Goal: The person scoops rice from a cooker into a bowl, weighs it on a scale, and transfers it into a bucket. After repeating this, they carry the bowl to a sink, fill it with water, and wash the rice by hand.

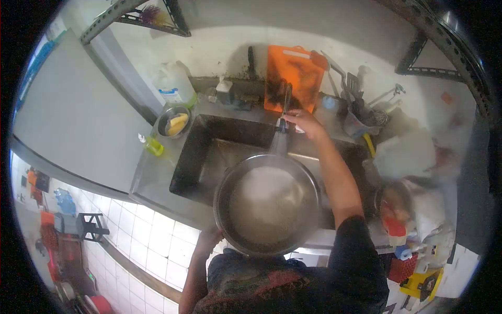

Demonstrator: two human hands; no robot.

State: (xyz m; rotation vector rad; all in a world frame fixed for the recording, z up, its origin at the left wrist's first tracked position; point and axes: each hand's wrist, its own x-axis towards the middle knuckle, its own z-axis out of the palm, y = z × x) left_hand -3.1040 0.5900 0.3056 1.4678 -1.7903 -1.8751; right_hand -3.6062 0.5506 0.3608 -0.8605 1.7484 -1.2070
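Wide pan (pixel 224 201) seen above the front of the sink (pixel 194 159), close to the torso, between the two hands. Inside of pan pale and cloudy, with a whitish patch toward the handle side; liquid, steam or glare cannot be told apart. Long handle (pixel 287 99) pointed toward the wall; its lower part is gripped by the right hand (pixel 306 124), fingers curled in and pinching. Left hand (pixel 210 238) placed against the near-left rim; partly shadowed, so whether it is closed or spread cannot be told.

Left of sink: round metal bowl (pixel 161 126) in which yellow, elongated pieces are held. Behind it, translucent jug (pixel 177 81), yellowish-green low down, is marked with a printed label (pixel 170 94); print too small to be read. Nearer, yellow-green pump bottle (pixel 153 146). At the wall, dark dispenser (pixel 224 93) with whitish top.

Right of sink: utensil holder (pixel 356 127) filled with a whisk (pixel 380 117), a slotted turner (pixel 352 82) and others. Orange board (pixel 294 70) leaned on wall, darkly stained.
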